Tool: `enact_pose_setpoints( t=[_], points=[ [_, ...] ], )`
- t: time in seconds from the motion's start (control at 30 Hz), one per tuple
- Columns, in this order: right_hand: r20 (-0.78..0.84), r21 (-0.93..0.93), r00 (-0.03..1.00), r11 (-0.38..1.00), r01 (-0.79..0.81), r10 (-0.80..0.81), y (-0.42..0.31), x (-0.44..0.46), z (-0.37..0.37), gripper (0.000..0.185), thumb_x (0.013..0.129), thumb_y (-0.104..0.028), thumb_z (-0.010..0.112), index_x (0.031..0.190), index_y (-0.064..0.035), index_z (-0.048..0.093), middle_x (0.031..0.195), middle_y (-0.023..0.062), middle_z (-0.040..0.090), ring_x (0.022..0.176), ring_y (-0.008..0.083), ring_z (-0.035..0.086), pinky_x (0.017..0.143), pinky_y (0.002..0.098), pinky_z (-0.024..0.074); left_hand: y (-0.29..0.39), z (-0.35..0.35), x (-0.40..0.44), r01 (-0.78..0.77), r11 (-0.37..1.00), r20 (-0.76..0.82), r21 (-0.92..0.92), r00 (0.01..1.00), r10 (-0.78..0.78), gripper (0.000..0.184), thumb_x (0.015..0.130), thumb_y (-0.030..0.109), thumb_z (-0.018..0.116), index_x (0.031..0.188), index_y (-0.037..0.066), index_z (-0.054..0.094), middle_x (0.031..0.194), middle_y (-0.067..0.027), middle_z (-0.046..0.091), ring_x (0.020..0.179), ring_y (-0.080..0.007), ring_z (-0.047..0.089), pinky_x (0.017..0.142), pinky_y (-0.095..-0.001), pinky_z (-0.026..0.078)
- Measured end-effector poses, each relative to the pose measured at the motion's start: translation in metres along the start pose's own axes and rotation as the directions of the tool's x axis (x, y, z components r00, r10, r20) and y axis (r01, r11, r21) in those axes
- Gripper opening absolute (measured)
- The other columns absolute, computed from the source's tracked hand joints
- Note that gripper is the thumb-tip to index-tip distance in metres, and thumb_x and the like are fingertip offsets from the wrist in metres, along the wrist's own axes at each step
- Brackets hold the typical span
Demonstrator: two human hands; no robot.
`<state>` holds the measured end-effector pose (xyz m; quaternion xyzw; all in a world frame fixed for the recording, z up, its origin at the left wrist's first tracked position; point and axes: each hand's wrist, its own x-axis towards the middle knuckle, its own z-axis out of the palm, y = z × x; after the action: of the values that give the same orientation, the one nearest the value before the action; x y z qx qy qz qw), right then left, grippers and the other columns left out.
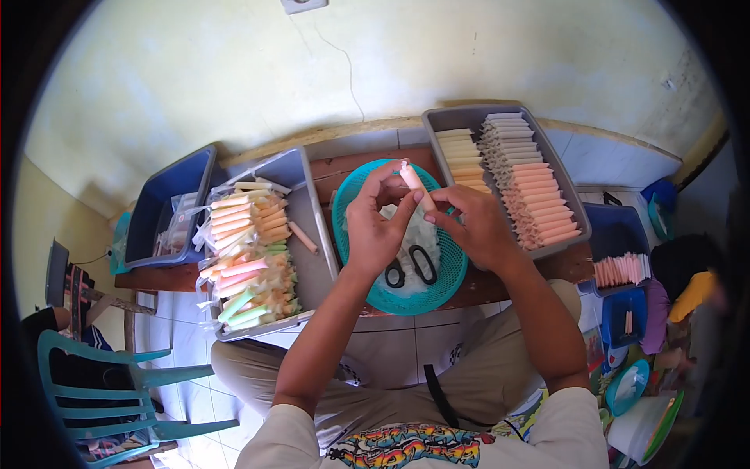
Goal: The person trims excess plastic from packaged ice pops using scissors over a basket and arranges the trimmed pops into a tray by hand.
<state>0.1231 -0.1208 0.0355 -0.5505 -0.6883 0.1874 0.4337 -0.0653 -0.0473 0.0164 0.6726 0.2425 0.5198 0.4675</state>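
A pale pink, plastic-wrapped stick (412,180) is held up between my two hands, above a turquoise basket (341,227). The fingers of my left hand (377,227) pinch it near its upper end. My right hand (475,225) grips its lower end between thumb and fingers. Below them in the basket lie clear plastic pieces (406,283) and a pair of scissors with black handles (423,264); the blades are hidden. To the right, a grey tray (574,187) holds neat rows of wrapped sticks (539,195), white, cream and pink.
Left of the basket, a grey tray (308,187) holds a loose pile of coloured sticks (250,266). A blue bin (168,195) stands further left, near a teal chair (94,387). At right, another blue bin (617,227) holds pink sticks. A wooden bench (375,144) supports the trays.
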Motion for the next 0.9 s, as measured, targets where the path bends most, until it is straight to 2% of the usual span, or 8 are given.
enact_pose_setpoints(
  t=[0.17,0.27,0.47,0.67,0.73,0.77,0.83,0.9],
  points=[
    [-0.031,-0.101,0.999,0.994,-0.032,0.029,0.028,0.004,-0.045,0.025,0.098,-0.024,0.079,0.111,-0.0035,0.079,0.099,0.0158,0.076,0.09,0.0334,0.074,0.081,0.0435,0.0569,-0.023,0.028,0.016,-0.005,0.998,-0.034,0.064,0.999,0.007,0.038,0.102,0.006,0.078,0.138,0.002,0.068,0.115,-0.0102,0.079,0.107,-0.0155,0.076,0.094,-0.0319,0.06],
    [-0.047,-0.256,0.999,0.966,-0.019,0.007,0.054,0.007,-0.066,0.022,0.098,-0.022,0.077,0.109,-0.0035,0.08,0.099,0.0152,0.075,0.091,0.0355,0.072,0.083,0.0454,0.056,-0.022,0.044,0.025,0.022,0.971,-0.006,0.238,1.0,-0.022,0.029,0.104,0.017,0.078,0.128,0.001,0.076,0.109,-0.0128,0.081,0.102,-0.0163,0.076,0.09,-0.0322,0.059],
    [-0.065,-0.372,0.997,0.927,-0.055,0.034,0.102,0.011,-0.076,0.02,0.095,-0.021,0.076,0.107,-0.0054,0.081,0.102,0.0134,0.075,0.097,0.0368,0.072,0.086,0.0477,0.0564,-0.048,0.066,0.038,-0.185,0.844,0.134,0.504,0.982,0.135,0.028,0.101,0.024,0.079,0.117,0.001,0.081,0.104,-0.0176,0.08,0.093,-0.0301,0.076,0.083,-0.0398,0.058],
    [-0.069,-0.601,0.985,0.782,-0.166,0.157,0.134,0.021,-0.066,0.017,0.097,-0.019,0.07,0.101,-0.0072,0.082,0.105,0.0147,0.076,0.099,0.0366,0.074,0.087,0.0481,0.0587,-0.078,0.084,0.052,-0.29,0.689,0.202,0.665,0.957,0.208,0.022,0.099,0.024,0.078,0.112,0.006,0.083,0.105,-0.0138,0.081,0.102,-0.0346,0.073,0.104,-0.0498,0.053],
    [-0.015,-0.712,0.987,0.691,-0.123,0.161,0.151,0.024,-0.061,0.016,0.096,-0.012,0.068,0.096,-0.0069,0.083,0.102,0.0172,0.078,0.097,0.0365,0.076,0.086,0.0475,0.0615,-0.08,0.088,0.053,-0.315,0.586,0.261,0.747,0.949,0.178,0.02,0.097,0.026,0.078,0.108,0.011,0.085,0.105,-0.0099,0.081,0.109,-0.0314,0.072,0.123,-0.061,0.035],
    [-0.016,-0.712,0.986,0.69,-0.127,0.164,0.159,0.025,-0.058,0.016,0.096,-0.012,0.068,0.096,-0.0069,0.083,0.102,0.0172,0.078,0.097,0.0365,0.076,0.086,0.0475,0.0615,-0.081,0.089,0.055,-0.316,0.588,0.264,0.745,0.948,0.176,0.02,0.097,0.026,0.078,0.108,0.011,0.085,0.105,-0.0099,0.081,0.109,-0.0314,0.072,0.123,-0.061,0.035],
    [0.024,-0.753,0.985,0.651,-0.095,0.172,0.172,0.026,-0.051,0.017,0.094,-0.008,0.067,0.094,-0.0065,0.084,0.096,0.0197,0.078,0.096,0.0374,0.078,0.085,0.0475,0.0641,-0.084,0.089,0.06,-0.433,0.405,0.429,0.805,0.897,0.106,0.014,0.095,0.025,0.077,0.1,0.014,0.086,0.101,-0.0073,0.081,0.112,-0.0289,0.071,0.13,-0.0714,0.012],
    [0.031,-0.76,0.977,0.64,-0.113,0.209,0.179,0.022,-0.037,0.018,0.094,-0.008,0.066,0.094,-0.0057,0.084,0.095,0.0202,0.079,0.096,0.038,0.079,0.085,0.0482,0.0645,-0.085,0.094,0.066,-0.474,0.355,0.507,0.806,0.862,0.0,0.013,0.095,0.022,0.074,0.097,0.015,0.085,0.099,-0.0077,0.081,0.111,-0.0296,0.072,0.13,-0.0725,0.007]
  ],
)
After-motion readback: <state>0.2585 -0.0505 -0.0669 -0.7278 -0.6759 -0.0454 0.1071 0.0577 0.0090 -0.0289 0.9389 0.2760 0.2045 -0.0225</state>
